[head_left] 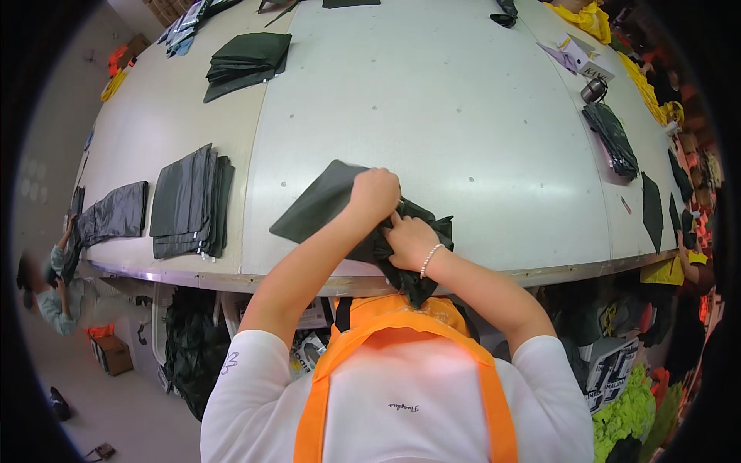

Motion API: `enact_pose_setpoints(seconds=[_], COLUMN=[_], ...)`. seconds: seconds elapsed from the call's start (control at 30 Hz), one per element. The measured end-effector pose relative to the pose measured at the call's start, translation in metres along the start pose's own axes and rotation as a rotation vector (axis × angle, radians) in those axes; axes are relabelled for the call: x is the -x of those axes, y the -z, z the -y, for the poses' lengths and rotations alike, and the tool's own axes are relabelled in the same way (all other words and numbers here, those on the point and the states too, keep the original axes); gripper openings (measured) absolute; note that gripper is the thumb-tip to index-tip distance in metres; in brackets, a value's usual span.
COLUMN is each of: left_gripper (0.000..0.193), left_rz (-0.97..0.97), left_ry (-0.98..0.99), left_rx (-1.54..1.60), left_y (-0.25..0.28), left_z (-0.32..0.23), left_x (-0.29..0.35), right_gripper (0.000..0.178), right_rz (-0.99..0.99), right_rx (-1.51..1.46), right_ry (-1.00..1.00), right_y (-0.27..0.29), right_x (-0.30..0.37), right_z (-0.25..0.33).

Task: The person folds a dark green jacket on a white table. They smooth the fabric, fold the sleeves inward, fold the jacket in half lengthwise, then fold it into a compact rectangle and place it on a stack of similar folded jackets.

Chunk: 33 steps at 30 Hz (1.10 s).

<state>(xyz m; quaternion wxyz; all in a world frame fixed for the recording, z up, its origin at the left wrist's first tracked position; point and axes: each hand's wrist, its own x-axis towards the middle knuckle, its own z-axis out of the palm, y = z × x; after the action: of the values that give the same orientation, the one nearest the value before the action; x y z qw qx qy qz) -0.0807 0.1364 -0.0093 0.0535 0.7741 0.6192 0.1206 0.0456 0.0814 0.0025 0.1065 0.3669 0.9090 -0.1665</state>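
Observation:
A flat dark green fabric piece (pixel 312 204) lies at a slant on the table in front of me, smooth toward its far left corner. At its right end a bunched, crumpled part of dark fabric (pixel 417 282) hangs toward the table's near edge. My left hand (pixel 376 193) is closed in a fist on the far right side of the fabric. Just to its right and nearer, my right hand (pixel 413 242) has its fingers curled into the crumpled part. The two hands almost touch, and the fingertips are partly hidden in the folds.
To the left are a stack of dark folded pieces (pixel 189 202) and a farther stack (pixel 247 62). Dark bundles (pixel 610 139), a metal flask (pixel 593 90) and a white box (pixel 587 55) stand right. A person (pixel 65 289) handles dark fabric at the left edge.

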Motion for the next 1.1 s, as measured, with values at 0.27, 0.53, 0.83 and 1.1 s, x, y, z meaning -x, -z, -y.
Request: enact_pose_setpoints(seconds=[0.27,0.53,0.83,1.1], left_gripper=[0.023,0.094,0.062,0.059], left_rz=[-0.217,-0.237,-0.348,-0.137], left_ry=[-0.332,0.098,0.206,0.132], left_rx=[0.542,0.762,0.728,0.412], left_y=[0.030,-0.044,-0.052,0.000], left_z=[-0.024,0.047,0.078,-0.010], left_x=[0.070,0.117,0.058,0.099], right_gripper=[0.029,0.040,0.038,0.035], right_rz=[-0.603,-0.898,-0.938,-0.880], right_rx=[-0.397,-1.487,-1.217,-0.940], right_ry=[-0.185,-0.202,-0.185,-0.250], right_y=[-0.052,-0.006,-0.014,-0.077], right_x=[-0.017,-0.019,-0.035,-0.072], right_z=[-0.030,-0.052,-0.063,-0.124])
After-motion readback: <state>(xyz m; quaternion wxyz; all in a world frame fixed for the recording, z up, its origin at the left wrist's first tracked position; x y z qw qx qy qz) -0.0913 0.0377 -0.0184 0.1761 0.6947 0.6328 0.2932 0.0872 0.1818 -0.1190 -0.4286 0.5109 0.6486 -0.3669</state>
